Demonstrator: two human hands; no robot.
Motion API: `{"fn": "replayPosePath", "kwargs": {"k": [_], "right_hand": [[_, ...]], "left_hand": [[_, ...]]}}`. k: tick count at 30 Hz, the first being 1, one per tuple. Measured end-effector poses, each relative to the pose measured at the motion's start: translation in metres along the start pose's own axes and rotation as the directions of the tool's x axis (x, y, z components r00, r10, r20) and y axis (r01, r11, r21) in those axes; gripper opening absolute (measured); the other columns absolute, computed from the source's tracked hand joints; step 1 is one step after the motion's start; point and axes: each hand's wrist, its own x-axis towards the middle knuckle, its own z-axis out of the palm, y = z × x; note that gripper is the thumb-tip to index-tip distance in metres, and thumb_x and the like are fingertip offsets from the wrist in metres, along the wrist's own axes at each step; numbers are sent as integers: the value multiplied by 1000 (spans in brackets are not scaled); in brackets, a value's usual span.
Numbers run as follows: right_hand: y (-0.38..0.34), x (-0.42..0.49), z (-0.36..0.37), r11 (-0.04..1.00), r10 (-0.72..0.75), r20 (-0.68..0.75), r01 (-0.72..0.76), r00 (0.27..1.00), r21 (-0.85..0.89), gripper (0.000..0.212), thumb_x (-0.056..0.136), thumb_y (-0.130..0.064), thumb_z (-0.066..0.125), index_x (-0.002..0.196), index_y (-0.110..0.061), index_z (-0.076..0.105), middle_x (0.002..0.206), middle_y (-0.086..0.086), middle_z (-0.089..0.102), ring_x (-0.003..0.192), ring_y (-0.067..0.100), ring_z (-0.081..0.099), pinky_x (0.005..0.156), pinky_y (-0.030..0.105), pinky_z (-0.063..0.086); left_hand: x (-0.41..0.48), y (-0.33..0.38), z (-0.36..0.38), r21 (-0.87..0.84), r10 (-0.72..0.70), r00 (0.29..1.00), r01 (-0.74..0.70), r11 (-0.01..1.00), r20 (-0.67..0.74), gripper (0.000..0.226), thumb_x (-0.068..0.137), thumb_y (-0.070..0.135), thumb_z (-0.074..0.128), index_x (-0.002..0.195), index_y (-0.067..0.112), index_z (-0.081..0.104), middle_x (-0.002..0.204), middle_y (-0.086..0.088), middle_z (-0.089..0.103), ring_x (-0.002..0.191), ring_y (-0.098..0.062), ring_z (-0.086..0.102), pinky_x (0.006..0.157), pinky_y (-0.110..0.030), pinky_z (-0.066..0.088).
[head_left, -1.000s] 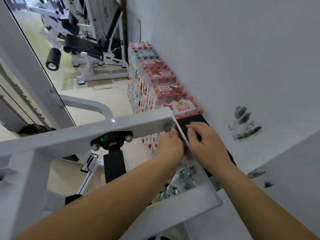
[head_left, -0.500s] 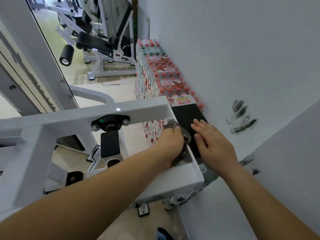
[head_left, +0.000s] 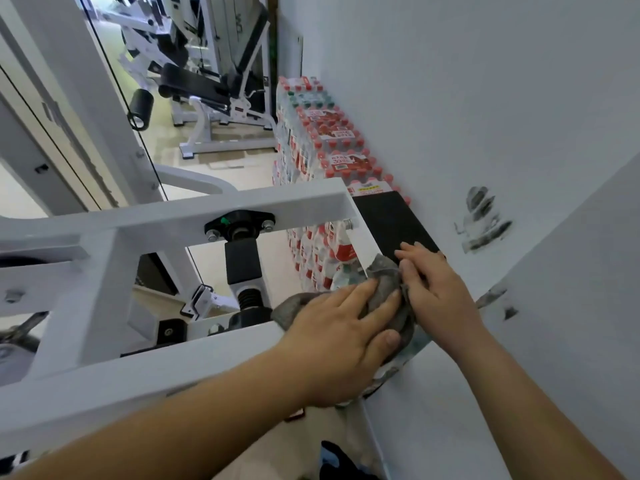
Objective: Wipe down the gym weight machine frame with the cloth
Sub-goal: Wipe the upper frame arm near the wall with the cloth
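View from a head-worn camera, looking down along two bare forearms at the white frame (head_left: 277, 206) of a gym weight machine.

A second ago both hands were at the far corner, where the side rail meets the far crossbar. The grey cloth (head_left: 384, 282) has since come down that rail towards the person and now lies at the near corner. The left hand (head_left: 346, 327) presses it flat against the metal. Its grip is wide, with the fingers straight and spread and nothing pinched. The right hand (head_left: 436, 292) has come down with it. Its fingers also lie straight, resting on the near end of the black pad (head_left: 391, 220) beside the rail and touching the cloth's edge.

It seems the side rail has had one pass. The long near crossbar under the left forearm and the far crossbar look like what is left.

A white wall (head_left: 485, 98) with dark scuff marks (head_left: 485, 220) stands just beside the right hand and leaves it little room. Shrink-wrapped packs of bottled water (head_left: 325, 133) are stacked along the wall, beyond the frame and below it. A bolted black bearing block (head_left: 239, 225) sits on the far crossbar, and the cloth would have to go round it. Another white exercise machine (head_left: 207, 88) stands well apart in the background.
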Motion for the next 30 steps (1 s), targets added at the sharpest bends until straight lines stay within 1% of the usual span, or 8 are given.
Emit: {"fn": "replayPosePath", "kwargs": {"k": [5,8,10,12,15,19,27,30], "right_hand": [[-17,-33,18,997,29,-35,-32,999,-73,40,106,-35,46,138,-17,62,152,-5,51,149,8,32,124,42,29],[-35,-43,30,993,118,-88,-119,989,-12,35,105,-28,48,135,-15,63,152,-2,51,148,10,32,122,44,33],[-51,-48,32,984,175,-124,-172,977,41,33,106,-24,49,133,-15,64,148,-1,55,145,13,39,120,44,36],[-68,-54,33,976,210,-150,-200,966,81,29,106,-25,48,129,-18,65,134,-2,63,129,9,53,113,39,43],[-90,-64,49,991,125,-180,-132,976,-26,30,105,-28,46,122,-14,66,123,0,66,118,15,59,107,44,48],[-118,-79,90,971,-11,-155,-26,988,-236,41,100,-35,45,124,-11,68,132,7,66,131,25,53,112,53,42],[-174,-88,147,992,-1,19,3,1000,-126,29,104,-22,52,128,-21,67,117,-8,68,116,19,59,100,37,49],[-176,-91,146,992,25,23,-22,999,-121,27,104,-28,52,124,-26,71,118,-19,63,121,16,56,104,36,47]], "left_hand": [[-65,-51,-9,46,67,994,-71,996,83,53,102,58,3,154,56,-8,162,22,-25,147,-2,-32,119,-27,-18],[-42,-45,-6,-26,55,998,-55,998,3,50,104,59,18,154,51,17,168,19,4,155,-10,0,124,-31,5],[-22,-33,-4,-118,17,996,-27,993,-84,41,105,53,33,144,43,36,152,13,38,139,-16,39,110,-35,36],[-16,-31,-1,-157,4,993,-22,987,-115,43,105,49,36,147,37,33,147,9,45,132,-18,48,104,-37,44],[-54,-52,2,-7,33,996,-33,999,-78,62,107,45,29,161,30,3,169,6,13,155,-19,14,126,-40,17],[-149,-112,2,122,29,999,-25,992,-31,63,108,41,22,159,32,-15,167,12,-17,153,-13,-21,125,-34,-11],[-149,-133,-3,-30,-98,989,95,995,-111,58,106,48,23,159,24,19,158,-1,35,141,-25,37,120,-41,28],[-185,-144,0,44,-97,988,103,994,-120,59,107,46,23,162,27,10,167,3,18,153,-22,17,126,-40,12]]}}
